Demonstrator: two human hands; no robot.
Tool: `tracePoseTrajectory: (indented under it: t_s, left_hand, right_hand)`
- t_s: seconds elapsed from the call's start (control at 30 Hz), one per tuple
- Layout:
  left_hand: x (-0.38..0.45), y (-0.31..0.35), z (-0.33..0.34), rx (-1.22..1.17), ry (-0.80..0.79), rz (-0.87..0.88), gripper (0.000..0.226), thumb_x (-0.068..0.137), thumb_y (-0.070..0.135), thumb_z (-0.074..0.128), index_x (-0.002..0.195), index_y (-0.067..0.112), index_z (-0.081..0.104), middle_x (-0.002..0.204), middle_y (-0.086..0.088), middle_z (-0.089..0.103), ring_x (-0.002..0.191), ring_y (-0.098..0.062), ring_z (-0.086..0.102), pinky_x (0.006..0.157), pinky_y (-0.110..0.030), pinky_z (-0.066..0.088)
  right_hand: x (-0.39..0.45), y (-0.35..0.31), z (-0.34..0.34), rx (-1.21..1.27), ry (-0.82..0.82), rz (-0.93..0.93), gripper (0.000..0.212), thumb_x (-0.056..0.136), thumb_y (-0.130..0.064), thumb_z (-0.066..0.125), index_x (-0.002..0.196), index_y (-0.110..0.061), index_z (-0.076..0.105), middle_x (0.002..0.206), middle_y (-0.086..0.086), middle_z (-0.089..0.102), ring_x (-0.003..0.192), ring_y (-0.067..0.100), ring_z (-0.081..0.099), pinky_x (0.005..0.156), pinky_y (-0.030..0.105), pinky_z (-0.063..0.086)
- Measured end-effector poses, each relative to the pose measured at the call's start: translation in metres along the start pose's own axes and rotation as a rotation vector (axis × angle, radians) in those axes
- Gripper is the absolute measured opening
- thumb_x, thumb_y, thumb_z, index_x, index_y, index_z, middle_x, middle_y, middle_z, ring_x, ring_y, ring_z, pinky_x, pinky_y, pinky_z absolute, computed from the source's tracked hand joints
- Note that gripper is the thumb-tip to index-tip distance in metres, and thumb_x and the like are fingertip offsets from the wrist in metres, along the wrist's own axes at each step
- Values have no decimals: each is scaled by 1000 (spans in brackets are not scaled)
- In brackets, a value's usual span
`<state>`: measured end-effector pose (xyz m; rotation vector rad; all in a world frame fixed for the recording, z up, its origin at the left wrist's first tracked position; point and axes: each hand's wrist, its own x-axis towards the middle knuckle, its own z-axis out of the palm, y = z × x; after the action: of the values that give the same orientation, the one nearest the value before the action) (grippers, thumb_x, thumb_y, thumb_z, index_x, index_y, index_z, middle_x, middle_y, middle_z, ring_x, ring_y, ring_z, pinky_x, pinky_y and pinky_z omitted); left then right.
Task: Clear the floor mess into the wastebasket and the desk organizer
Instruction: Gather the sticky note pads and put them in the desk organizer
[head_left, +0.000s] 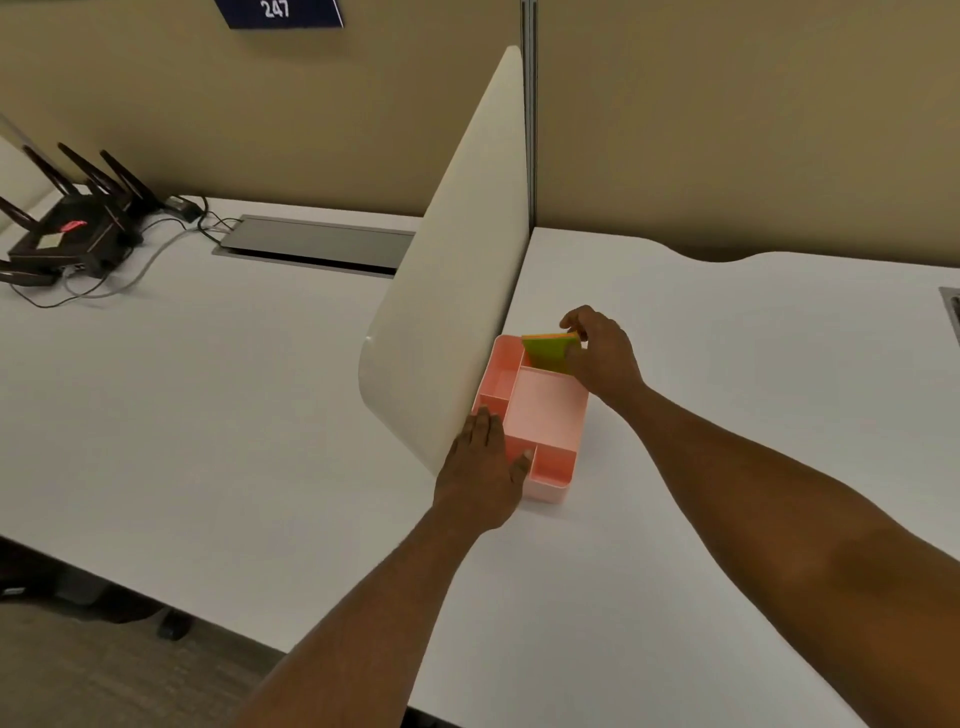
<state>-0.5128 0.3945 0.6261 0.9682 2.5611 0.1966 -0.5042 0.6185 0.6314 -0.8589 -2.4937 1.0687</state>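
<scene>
Head view: pink desk organizer (545, 410) on the white counter (727, 415), just beside the cream divider panel (457, 260). Right hand (602, 353) pinches a green sticky-note pad (549, 352) upright over the organizer's far compartment; left hand (483, 467) lies open-fingered, steadying its near corner.

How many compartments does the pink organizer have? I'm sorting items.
5 show in the organizer: far corner under the notepad, left, small left, big centre, near. The left hand may hide more.

Right hand (602, 358) lowers sticky notes (548, 352) into pink organizer (545, 410), left hand (480, 467) steadying
</scene>
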Motion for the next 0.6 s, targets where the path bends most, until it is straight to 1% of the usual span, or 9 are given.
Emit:
tracePoseTrajectory:
  t_s: [0.07,0.13,0.2,0.27,0.33,0.47,0.6]
  left_hand:
    - [0,0,0,8,-9,1,77,98,57,27,154,11,0,164,-7,4,151,-24,4,120,-38,9]
    - [-1,0,-1,7,-27,-2,78,98,58,27,154,11,0,164,-7,3,151,-24,3,121,-38,9]
    - [-2,1,-5,11,-32,-1,79,98,58,28,154,10,0,164,-8,4,151,-25,3,121,-39,10]
    - [-2,3,-9,7,-33,11,80,98,58,28,154,8,1,164,-10,5,151,-26,4,121,-39,11]
    - [-4,4,-14,24,-20,20,79,98,56,30,154,7,2,163,-11,5,151,-27,5,121,-39,12]
    - [-16,6,-21,40,23,70,78,99,55,31,153,6,4,163,-13,7,150,-29,8,121,-40,14]
    - [-42,9,-24,56,55,135,77,99,55,28,153,5,5,163,-14,6,150,-30,8,121,-40,13]
  right_hand:
    - [-5,7,-2,-151,-12,37,28,89,-18,56,117,-21,58,119,5,60,113,23,50,87,35,46]
    - [-14,14,-5,-236,-43,85,36,94,-33,53,130,-25,53,135,4,54,127,24,43,103,42,41]
    - [-22,15,-10,-258,-51,97,46,97,-42,47,139,-24,44,145,4,46,136,26,37,110,45,35]
    - [-31,11,-13,-268,-56,103,52,97,-47,44,142,-23,40,149,4,42,139,26,34,113,46,32]
    - [-46,7,-16,-285,-53,93,54,97,-50,43,143,-22,39,150,3,41,140,26,34,113,46,31]
    - [-90,-1,-19,-274,-7,68,55,96,-51,43,141,-19,41,147,5,46,137,27,38,111,45,34]
    - [-144,-6,-21,-282,20,101,55,96,-51,42,140,-19,43,146,4,47,136,25,38,111,44,35]
